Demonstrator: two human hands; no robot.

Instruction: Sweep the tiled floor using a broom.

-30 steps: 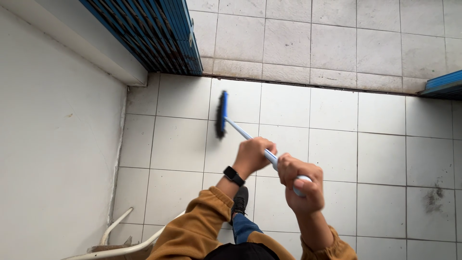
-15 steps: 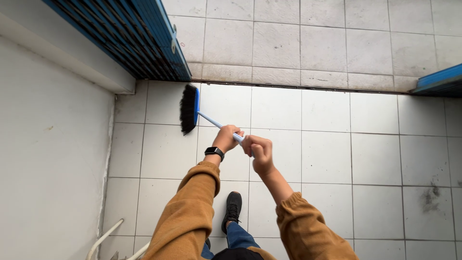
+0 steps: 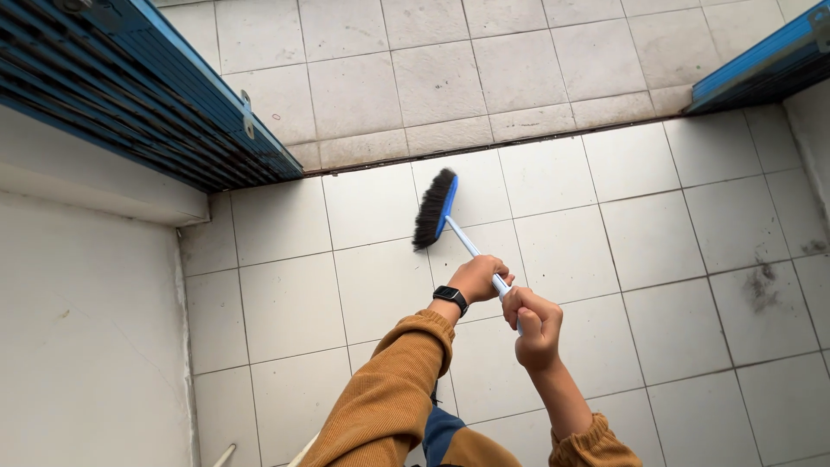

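Both hands grip the pale handle of a blue-backed broom (image 3: 435, 210): the left hand (image 3: 478, 277), with a black watch at the wrist, is clenched lower down the handle, and the right hand (image 3: 536, 324) is clenched just behind it near the top end. The dark bristles rest on the white floor tiles (image 3: 657, 233), near the dirty threshold edge (image 3: 484, 149) that runs between two blue slatted door panels (image 3: 156, 95). A white wall (image 3: 86, 346) closes the left side, while open tiled floor spreads to the right, marked by a dark smudge (image 3: 761, 285).
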